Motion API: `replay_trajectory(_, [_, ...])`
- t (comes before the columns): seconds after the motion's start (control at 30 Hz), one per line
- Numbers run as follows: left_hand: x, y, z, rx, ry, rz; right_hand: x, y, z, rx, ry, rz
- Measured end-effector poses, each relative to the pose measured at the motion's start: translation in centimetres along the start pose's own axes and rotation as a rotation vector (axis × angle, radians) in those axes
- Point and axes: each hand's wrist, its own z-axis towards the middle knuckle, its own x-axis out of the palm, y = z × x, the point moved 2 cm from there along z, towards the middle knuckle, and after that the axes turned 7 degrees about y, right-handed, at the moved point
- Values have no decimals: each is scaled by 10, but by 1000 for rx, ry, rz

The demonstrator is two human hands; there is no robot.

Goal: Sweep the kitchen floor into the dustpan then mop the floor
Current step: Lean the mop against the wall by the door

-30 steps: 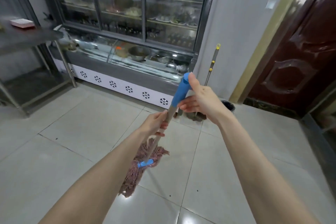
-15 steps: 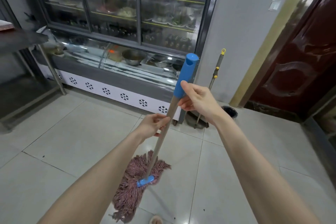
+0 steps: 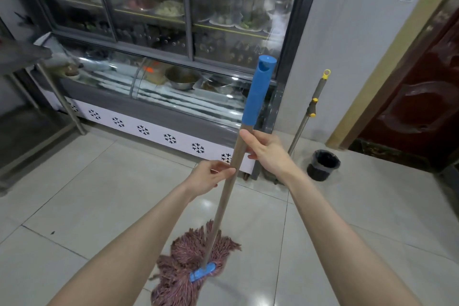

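1. At the far left, a metal table leg [image 3: 60, 99] stood on the tiled floor [image 3: 74, 201], well apart from the work; one small dark speck [image 3: 52, 232] lay on a tile near the left, away from the strands.
2. The left hand [image 3: 207, 177] was the lower of the two on the mop handle [image 3: 224, 196], its fingers curled lightly about the wooden shaft, the thumb tip resting along it.
3. The mop head [image 3: 188, 263] lay on the floor at the near centre, below and nearer than both hands, its reddish strands spread to the left of the blue clamp [image 3: 202, 273].
4. The handle's long axis ran from that clamp up and away to the right, ending in the blue grip [image 3: 258, 89], which stood free above the hands.
5. The right hand [image 3: 268, 150] was closed around the shaft just under the blue grip, higher and farther than the left.
6. Judging from this, the sweeping part was over and mopping under way; the next stroke would turn on the lower, left hand steering the head while the right pivoted the top.
7. At the far right, a second pole [image 3: 306, 117] leaned on the wall beside a small black bin [image 3: 323, 165].
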Motion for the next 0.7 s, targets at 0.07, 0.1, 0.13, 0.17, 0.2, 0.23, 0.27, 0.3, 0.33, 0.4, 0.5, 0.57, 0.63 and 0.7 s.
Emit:
replay_trajectory(0.07, [-5, 3, 18, -9, 19, 11, -1, -6, 18, 25, 15, -3])
replay_trajectory(0.1, [-7, 4, 26, -13, 33, 2, -1, -8, 26, 35, 18, 15])
replay_trajectory(0.13, [-8, 7, 34, -10, 49, -3, 0, -14, 33, 47, 25, 18])
replay_trajectory(0.17, [-9, 9, 40, -10, 58, -8, 1, -18, 38, 58, 24, 33])
replay_trajectory(0.2, [-11, 14, 48, -8, 66, -12, 3, -25, 46, 68, 19, 46])
replay_trajectory(0.23, [-14, 18, 56, -10, 75, -11, 5, -30, 53, 84, 9, 67])
replay_trajectory(0.27, [-17, 22, 62, -13, 80, -7, 6, -37, 59, 98, 0, 78])
replay_trajectory(0.3, [-22, 26, 69, -22, 94, -5, 9, -43, 66, 119, -19, 92])
replay_trajectory(0.33, [-25, 31, 75, -22, 103, -2, 11, -50, 73, 134, -32, 99])
replay_trajectory(0.4, [-31, 43, 87, -23, 123, -4, 16, -63, 83, 159, -45, 121])
replay_trajectory(0.5, [-36, 57, 102, -25, 152, 21, 21, -77, 95, 198, -79, 171])
replay_trajectory(0.57, [-41, 65, 111, -25, 174, 34, 24, -84, 105, 213, -112, 184])
replay_trajectory(0.63, [-43, 72, 119, -29, 194, 24, 27, -86, 111, 214, -142, 206])
replay_trajectory(0.7, [-44, 73, 121, -25, 215, 8, 28, -87, 113, 211, -163, 205])
